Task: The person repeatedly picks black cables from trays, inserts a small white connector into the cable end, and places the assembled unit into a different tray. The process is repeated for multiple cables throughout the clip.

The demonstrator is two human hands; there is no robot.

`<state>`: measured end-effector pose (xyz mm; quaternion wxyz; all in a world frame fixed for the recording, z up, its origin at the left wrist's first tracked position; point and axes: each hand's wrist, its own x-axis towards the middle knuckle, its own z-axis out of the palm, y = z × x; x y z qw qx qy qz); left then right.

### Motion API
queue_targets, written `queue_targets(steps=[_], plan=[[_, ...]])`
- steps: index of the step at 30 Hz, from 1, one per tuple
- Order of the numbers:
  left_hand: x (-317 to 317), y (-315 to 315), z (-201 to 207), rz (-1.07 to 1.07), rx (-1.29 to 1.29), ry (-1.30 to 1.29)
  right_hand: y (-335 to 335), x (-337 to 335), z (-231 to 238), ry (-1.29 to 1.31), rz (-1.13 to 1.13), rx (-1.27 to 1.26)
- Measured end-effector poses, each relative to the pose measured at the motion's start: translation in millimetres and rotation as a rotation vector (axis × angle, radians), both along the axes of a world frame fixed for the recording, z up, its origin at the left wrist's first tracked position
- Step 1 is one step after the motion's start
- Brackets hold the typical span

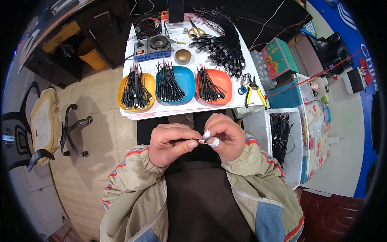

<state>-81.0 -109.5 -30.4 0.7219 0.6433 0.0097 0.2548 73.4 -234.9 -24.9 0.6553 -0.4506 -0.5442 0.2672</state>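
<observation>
My left hand (pixel 173 142) and my right hand (pixel 226 137) meet over my lap, in front of the table edge. Both are pinched on a short black cable (pixel 196 140), mostly covered by my fingers. A bit of red and pale wire shows between the fingertips. White wrapping covers the tips of my right thumb and forefinger. Beyond my hands, black cables with plugs lie in a yellow tray (pixel 121 96), a blue tray (pixel 189 76) and an orange tray (pixel 226 78).
Yellow-handled pliers (pixel 255 92) lie at the table's right edge. Behind the trays stand a blue soldering pot (pixel 153 47), a small round bowl (pixel 183 55), scissors (pixel 196 31) and a big cable bundle (pixel 225 44). A white foam box (pixel 296 161) with cables stands right; an office chair (pixel 44 125) stands left.
</observation>
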Motion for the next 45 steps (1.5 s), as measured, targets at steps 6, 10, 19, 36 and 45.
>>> queue_targets(steps=[6, 10, 19, 36, 45], plan=[[6.6, 10.9, 5.5, 0.012, 0.175, -0.028, 8.1, 20.2, 0.4, -0.106, 0.075, 0.029], [16.1, 16.9, 4.8, -0.008, 0.160, 0.004, 13.3, 25.8, -3.6, -0.117, 0.024, 0.021], [58.5, 58.2, 39.2, 0.376, 0.723, 0.042, 34.3, 54.8, -19.7, 0.205, -0.116, -0.105], [195.9, 195.3, -76.2, 0.295, 1.440, 0.546, 53.4, 105.7, -66.6, 0.071, -0.013, -0.409], [212.2, 199.2, -98.1, 0.275, 1.462, 0.619, 57.5, 115.7, -72.0, -0.007, 0.060, -0.302]])
